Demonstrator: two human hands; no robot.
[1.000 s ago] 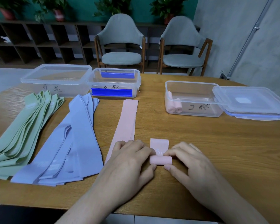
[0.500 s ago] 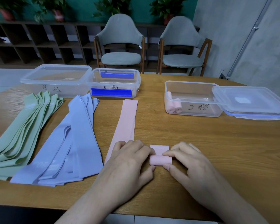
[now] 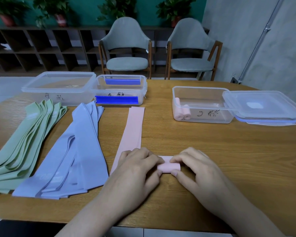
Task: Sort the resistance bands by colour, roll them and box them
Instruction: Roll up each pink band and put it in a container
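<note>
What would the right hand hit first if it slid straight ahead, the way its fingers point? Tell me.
The right hand points inward-left, so first the pink roll it already pinches, then the left hand just beyond.

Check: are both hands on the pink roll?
Touching. The head view shows the left hand and right hand pinching the ends of the pink roll.

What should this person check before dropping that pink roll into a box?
1. Pink roll fully rolled: not ok, a short flat tail shows behind it.
2. Grip: ok, left hand and right hand pinch its ends.
3. Open box takes pink: ok, pink rolls lie inside.
4. Its lid out of the way: ok, it rests beside the box, over its right edge.
5. Pink left to roll: ok, flat pink band waits by the left hand.
</note>
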